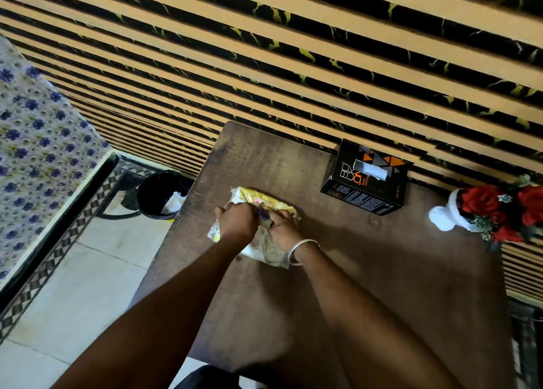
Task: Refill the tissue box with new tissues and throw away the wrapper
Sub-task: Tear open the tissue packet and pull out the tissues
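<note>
A pack of tissues in a yellow and clear plastic wrapper [266, 198] lies on the brown table [382, 271], near its left side. Both hands are on the pack's top. My left hand [236, 221] grips the wrapper at the pack's left part. My right hand [284, 229], with a silver bangle on the wrist, pinches the wrapper just beside it. A black tissue box [365, 180] with orange print stands at the back of the table against the wall, apart from both hands. Its top slot shows a pale strip.
A black bin [160, 194] with white paper inside stands on the tiled floor left of the table. A white vase with red roses [496, 212] sits at the table's right edge. A bed with a blue flowered cover [38, 141] is at far left.
</note>
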### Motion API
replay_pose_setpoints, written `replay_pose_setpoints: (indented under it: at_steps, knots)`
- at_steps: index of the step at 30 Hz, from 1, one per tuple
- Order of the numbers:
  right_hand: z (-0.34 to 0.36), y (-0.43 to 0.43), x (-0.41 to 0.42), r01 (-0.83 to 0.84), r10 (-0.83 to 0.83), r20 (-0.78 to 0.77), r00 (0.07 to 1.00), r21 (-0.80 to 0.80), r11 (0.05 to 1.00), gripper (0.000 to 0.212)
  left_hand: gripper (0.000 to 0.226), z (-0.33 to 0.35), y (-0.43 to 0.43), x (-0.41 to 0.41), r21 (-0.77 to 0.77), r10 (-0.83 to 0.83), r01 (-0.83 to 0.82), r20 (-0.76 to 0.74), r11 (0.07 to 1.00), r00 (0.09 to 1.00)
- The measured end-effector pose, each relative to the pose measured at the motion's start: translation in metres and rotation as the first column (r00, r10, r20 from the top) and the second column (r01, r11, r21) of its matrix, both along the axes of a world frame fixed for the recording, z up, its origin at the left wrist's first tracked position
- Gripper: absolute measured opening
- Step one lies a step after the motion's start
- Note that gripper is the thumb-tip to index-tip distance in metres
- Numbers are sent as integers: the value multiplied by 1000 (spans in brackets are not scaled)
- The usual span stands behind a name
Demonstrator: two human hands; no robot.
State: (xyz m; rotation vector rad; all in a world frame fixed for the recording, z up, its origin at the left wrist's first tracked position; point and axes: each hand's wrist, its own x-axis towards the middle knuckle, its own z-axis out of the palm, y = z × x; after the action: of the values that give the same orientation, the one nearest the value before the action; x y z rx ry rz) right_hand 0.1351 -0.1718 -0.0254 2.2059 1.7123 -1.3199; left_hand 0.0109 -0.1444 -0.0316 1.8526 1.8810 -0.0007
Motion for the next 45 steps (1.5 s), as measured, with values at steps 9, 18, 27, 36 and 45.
replay_pose_setpoints:
  at_steps: [9, 18, 27, 36, 45]
  knots:
    - [1, -3, 3, -58, 58, -3, 998, 67, 996, 55, 16, -4, 3, -3, 28, 79, -80, 23, 996, 997]
    - [3, -7, -2, -168, 162, 80, 983, 71, 983, 54, 18, -5, -10, -19, 102, -28, 7, 206, 995, 978]
    - [3, -8, -1, -248, 242, 68, 968, 86, 965, 43, 22, -5, -28, -52, 120, -234, 206, 326, 971, 916]
    - [1, -5, 0, -360, 350, 136, 927, 60, 931, 44, 15, 24, -60, -74, 27, -452, 520, 535, 854, 714]
    - [30, -44, -5, -207, 261, -242, 935, 226, 952, 34, 17, 26, -98, -117, 172, -405, 372, 528, 912, 746]
